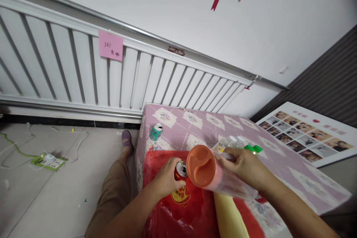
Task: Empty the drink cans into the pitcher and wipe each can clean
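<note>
My left hand (166, 179) is wrapped around a red drink can (181, 171), which stands upright with its top opening showing. In my right hand (245, 165) is the handle of a clear pitcher (237, 184) with an orange lid (202, 165). The pitcher is tilted to the left, its lid close beside the can's top. I cannot see any liquid flowing. Under both hands lies a red plastic sheet (192, 208) with a yellow print. A long yellow thing (230, 217) lies below the pitcher; its kind is unclear.
A teal can (156, 132) stands on the floral tablecloth (189, 117) at back left. Clear bottles (232, 141) and green caps (253, 148) are behind my right hand. A photo board (309, 132) leans at right. A power strip (48, 161) with cables lies on the floor.
</note>
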Available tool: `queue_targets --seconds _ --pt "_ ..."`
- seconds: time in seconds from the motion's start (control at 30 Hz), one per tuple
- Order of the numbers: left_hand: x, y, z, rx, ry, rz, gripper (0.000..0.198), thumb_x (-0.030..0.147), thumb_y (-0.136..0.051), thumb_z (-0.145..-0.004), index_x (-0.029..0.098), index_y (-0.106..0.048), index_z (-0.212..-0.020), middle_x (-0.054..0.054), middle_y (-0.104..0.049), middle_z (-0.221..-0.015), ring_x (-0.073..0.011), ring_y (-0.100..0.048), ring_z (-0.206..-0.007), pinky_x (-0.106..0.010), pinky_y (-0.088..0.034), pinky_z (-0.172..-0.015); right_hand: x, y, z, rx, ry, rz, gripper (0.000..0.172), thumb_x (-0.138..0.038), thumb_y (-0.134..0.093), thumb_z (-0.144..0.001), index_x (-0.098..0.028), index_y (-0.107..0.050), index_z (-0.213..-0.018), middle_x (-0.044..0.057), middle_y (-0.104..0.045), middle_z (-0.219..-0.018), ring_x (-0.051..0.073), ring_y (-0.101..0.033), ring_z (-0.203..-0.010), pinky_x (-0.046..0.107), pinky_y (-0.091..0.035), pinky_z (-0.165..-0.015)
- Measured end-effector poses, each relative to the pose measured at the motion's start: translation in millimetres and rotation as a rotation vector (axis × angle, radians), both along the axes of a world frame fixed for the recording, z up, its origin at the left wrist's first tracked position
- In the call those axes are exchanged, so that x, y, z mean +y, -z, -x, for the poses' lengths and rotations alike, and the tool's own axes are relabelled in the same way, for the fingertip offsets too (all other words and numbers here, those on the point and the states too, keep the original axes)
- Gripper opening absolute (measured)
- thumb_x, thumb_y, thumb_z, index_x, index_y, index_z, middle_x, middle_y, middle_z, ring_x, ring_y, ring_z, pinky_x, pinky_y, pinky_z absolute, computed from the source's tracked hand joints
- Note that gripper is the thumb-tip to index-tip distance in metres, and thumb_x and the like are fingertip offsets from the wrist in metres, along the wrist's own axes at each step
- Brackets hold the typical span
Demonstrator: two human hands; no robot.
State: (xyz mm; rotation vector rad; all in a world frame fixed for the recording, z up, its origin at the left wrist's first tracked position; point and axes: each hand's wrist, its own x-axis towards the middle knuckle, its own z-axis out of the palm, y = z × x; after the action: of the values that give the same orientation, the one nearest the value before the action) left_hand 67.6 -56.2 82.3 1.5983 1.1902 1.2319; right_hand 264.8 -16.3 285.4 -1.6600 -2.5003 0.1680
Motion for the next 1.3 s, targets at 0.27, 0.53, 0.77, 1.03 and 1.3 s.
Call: queue_targets --seconds 0.27,0.53,0.77,1.03,1.3 --pt "0.6 1.1 0.6 0.005 -0.001 -0.009 0.065 0.007 -0.075 -0.060 0.020 -0.050 -0.119 -0.007 -0.057 -0.117 -0.0231 -0.055 -0.108 -0.035 -0.043 -0.094 -1.1 -1.4 2.3 0.018 0.008 -0.008 0.029 -0.041 -0.053 -0.079 -0.019 -0.057 -0.061 -0.001 -0.055 -0.053 0.014 -0.048 -0.051 0.027 -0.032 -0.049" --pt "1.7 3.8 -0.5 0.008 -0.003 -0.015 0.065 0.007 -0.075 -0.059 0.020 -0.050 -0.118 -0.006 -0.058 -0.116 -0.0230 -0.055 -0.107 -0.035 -0.043 -0.094 1.3 0.6 0.5 -0.015 0.001 -0.031 0.030 -0.042 -0.051 -0.079 -0.020 -0.054 -0.058 0.000 -0.055 -0.053 0.014 -0.048 -0.051 0.027 -0.032 -0.049" --pt "0.9 2.5 -0.2 0.003 -0.008 -0.009 0.064 0.007 -0.075 -0.059 0.022 -0.051 -0.116 -0.005 -0.058 -0.115 -0.0223 -0.056 -0.105 -0.034 -0.043 -0.093 2.4 2.4 -1.6 -0.025 -0.011 -0.013 0.031 -0.043 -0.046 -0.082 -0.021 -0.052 -0.060 -0.001 -0.054 -0.054 0.014 -0.048 -0.052 0.027 -0.031 -0.049" --pt "1.0 2.1 -0.9 0.003 -0.003 -0.010 0.063 0.007 -0.075 -0.060 0.021 -0.051 -0.117 -0.006 -0.058 -0.116 -0.0229 -0.055 -0.106 -0.035 -0.043 -0.094 1.6 1.5 -0.5 -0.020 -0.014 -0.031 0.029 -0.041 -0.051 -0.078 -0.021 -0.051 -0.058 -0.001 -0.053 -0.052 0.013 -0.046 -0.050 0.026 -0.031 -0.048" --pt "1.4 2.7 -1.1 0.005 -0.007 -0.012 0.063 0.007 -0.074 -0.059 0.022 -0.052 -0.116 -0.006 -0.058 -0.115 -0.0226 -0.056 -0.105 -0.035 -0.043 -0.094 1.1 0.9 1.1 -0.020 -0.001 -0.026 0.030 -0.042 -0.052 -0.077 -0.021 -0.048 -0.055 -0.002 -0.049 -0.050 0.013 -0.044 -0.049 0.026 -0.030 -0.048"
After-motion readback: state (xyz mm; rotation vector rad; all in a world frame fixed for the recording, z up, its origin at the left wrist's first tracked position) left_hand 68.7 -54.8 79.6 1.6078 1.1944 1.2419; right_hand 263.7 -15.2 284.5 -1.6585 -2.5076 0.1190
